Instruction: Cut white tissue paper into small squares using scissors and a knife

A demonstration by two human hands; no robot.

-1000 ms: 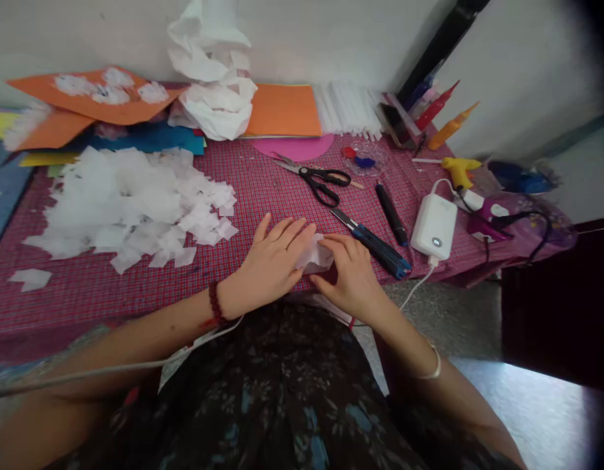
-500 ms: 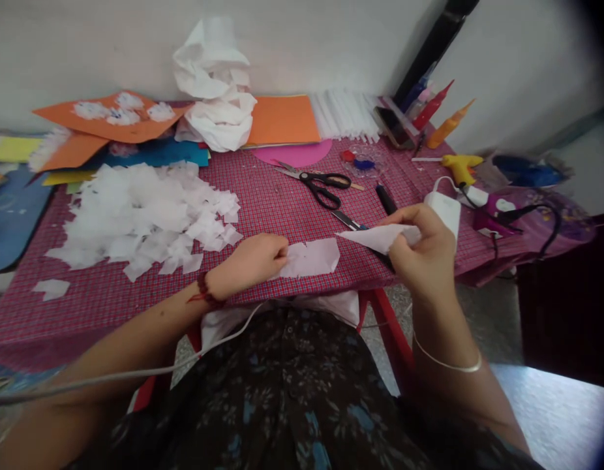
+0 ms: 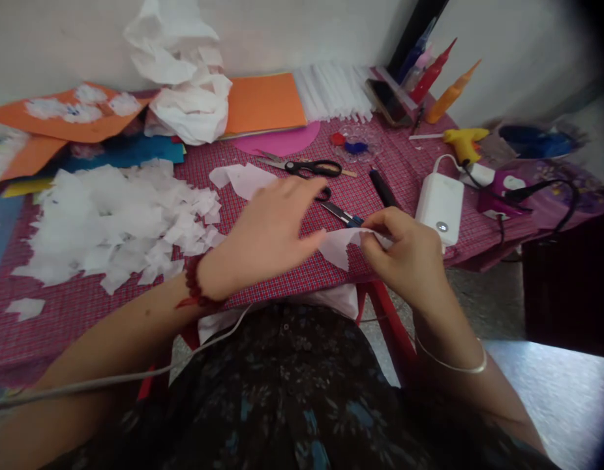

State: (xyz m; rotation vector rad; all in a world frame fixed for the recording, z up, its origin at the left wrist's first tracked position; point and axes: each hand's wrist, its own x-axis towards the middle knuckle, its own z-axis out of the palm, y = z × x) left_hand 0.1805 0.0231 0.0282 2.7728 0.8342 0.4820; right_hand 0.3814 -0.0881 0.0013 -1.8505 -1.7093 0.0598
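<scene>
My right hand (image 3: 404,254) pinches a torn strip of white tissue paper (image 3: 338,247) between thumb and fingertips, just above the table's front edge. My left hand (image 3: 267,235) has its fingers stretched and apart; its thumb tip comes close to the strip's left end, and whether it touches I cannot tell. Beyond the left hand lies another piece of white paper (image 3: 244,180), partly covered by that hand. To the left spreads a heap of small white paper pieces (image 3: 106,215). Black-handled scissors (image 3: 312,168) lie behind the hands, and a cutter-like blade (image 3: 338,212) lies partly under the paper.
A white power bank (image 3: 439,202) stands right of my right hand, near a yellow glue gun (image 3: 464,142). Crumpled white paper (image 3: 189,108), an orange sheet (image 3: 265,104) and white sticks (image 3: 334,91) line the wall. A cable (image 3: 111,378) crosses my left forearm.
My left hand has opened and moved forward. The flat paper that lay beside it is gone from the front edge; a piece now lies farther back. My right hand has lowered leftward with its paper.
</scene>
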